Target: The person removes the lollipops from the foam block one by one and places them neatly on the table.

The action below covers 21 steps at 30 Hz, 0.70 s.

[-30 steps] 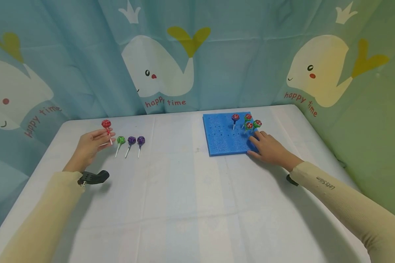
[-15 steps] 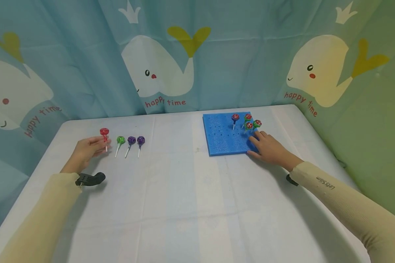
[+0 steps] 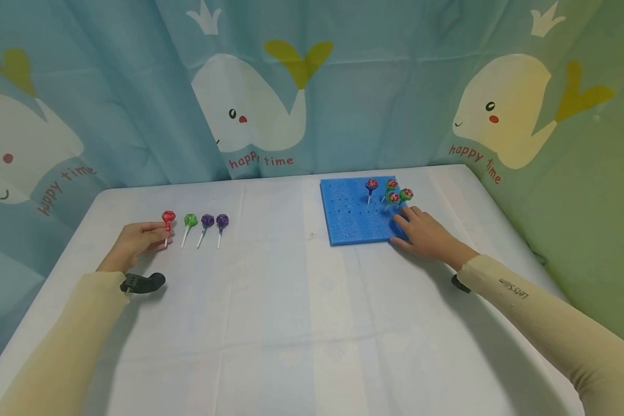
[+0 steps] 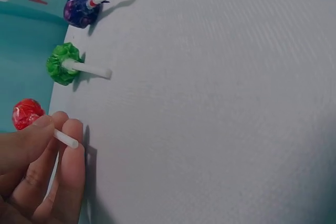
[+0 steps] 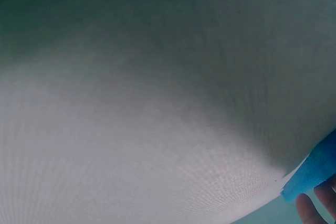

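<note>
In the head view my left hand (image 3: 137, 240) pinches a red-wrapped lollipop (image 3: 169, 216) by its white stick, head upward. The left wrist view shows the thumb and fingertips on the stick of this red lollipop (image 4: 26, 113). Just right of it, a green lollipop (image 3: 190, 220) and two purple lollipops (image 3: 207, 221) lie in a row on the table. My right hand (image 3: 426, 233) rests at the right edge of a blue foam board (image 3: 351, 228), its fingers touching the board. In the right wrist view only some fingertips (image 5: 307, 208) show beside the blue board (image 5: 315, 169).
Several lollipops (image 3: 371, 185) stand upright in the board's far right part; small holes dot its surface. A white cloth covers the table (image 3: 270, 300). Behind it hangs a blue curtain (image 3: 353, 115) with whale prints. A black wrist camera (image 3: 144, 283) sits on the left wrist.
My left hand has lowered the red lollipop toward the table, first a little to the left, and it now stands closer to the green one. My right hand stays in place.
</note>
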### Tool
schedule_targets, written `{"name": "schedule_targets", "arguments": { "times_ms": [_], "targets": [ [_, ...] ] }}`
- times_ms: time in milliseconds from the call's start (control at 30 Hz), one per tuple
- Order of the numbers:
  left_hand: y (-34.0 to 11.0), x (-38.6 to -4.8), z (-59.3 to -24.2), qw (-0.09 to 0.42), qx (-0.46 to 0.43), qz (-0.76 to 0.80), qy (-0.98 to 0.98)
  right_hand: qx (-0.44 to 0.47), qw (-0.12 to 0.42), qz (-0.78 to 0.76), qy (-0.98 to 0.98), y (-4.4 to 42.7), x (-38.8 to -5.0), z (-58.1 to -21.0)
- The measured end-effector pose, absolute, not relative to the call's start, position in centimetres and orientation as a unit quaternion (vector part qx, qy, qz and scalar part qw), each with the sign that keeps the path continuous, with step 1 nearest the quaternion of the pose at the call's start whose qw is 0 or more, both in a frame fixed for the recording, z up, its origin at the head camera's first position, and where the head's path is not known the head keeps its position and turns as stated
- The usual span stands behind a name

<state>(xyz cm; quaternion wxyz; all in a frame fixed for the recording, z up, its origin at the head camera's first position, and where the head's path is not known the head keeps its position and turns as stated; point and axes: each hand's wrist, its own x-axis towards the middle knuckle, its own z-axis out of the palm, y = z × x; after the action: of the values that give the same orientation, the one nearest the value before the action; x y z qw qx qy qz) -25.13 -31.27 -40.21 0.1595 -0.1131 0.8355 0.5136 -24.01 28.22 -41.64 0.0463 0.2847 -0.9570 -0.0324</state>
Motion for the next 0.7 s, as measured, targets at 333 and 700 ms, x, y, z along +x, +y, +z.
{"name": "schedule_targets", "arguments": {
  "times_ms": [333,700],
  "targets": [
    [-31.3,-25.9,-40.3,0.172,-0.128,0.453,0.865,0.284,0.045,-0.032,-0.957,28.3,-24.0,-41.7],
    [-31.1,-26.4,-39.7,0.195,-0.133,0.389,0.891,0.283,0.045,-0.033,-0.958,28.2,-24.0,-41.7]
  ]
}}
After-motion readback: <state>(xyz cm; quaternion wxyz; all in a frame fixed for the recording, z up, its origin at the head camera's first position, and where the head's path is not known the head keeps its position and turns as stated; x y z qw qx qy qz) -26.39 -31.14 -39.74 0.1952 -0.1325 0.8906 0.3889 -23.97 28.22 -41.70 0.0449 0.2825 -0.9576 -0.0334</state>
